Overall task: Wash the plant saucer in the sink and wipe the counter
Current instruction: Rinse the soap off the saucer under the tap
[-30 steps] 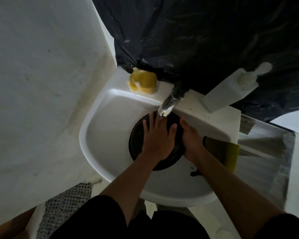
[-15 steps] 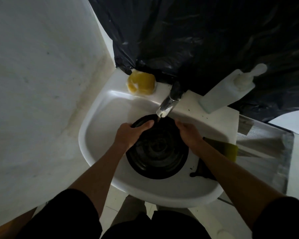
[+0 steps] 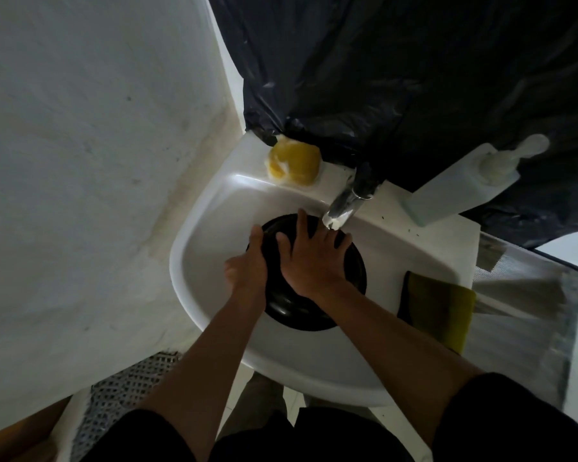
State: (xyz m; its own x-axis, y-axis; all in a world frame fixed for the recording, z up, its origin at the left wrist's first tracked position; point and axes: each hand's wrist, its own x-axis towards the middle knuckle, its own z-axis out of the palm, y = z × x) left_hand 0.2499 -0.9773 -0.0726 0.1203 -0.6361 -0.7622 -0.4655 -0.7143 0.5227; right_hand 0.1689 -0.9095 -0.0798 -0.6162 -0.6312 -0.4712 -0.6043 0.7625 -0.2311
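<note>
Black and round, the plant saucer lies in the basin of the white sink, just below the metal tap. My left grip holds the saucer by its left rim, thumb hooked over the edge and the fingers curled beneath. My right grip lies flat on the saucer with the fingers spread and straight, the fingertips reaching under the tap's spout; I cannot tell whether water runs. A yellow sponge sits on the sink's back ledge, a white pump bottle stands right of the tap, and a green-yellow scouring pad rests on the sink's right edge.
</note>
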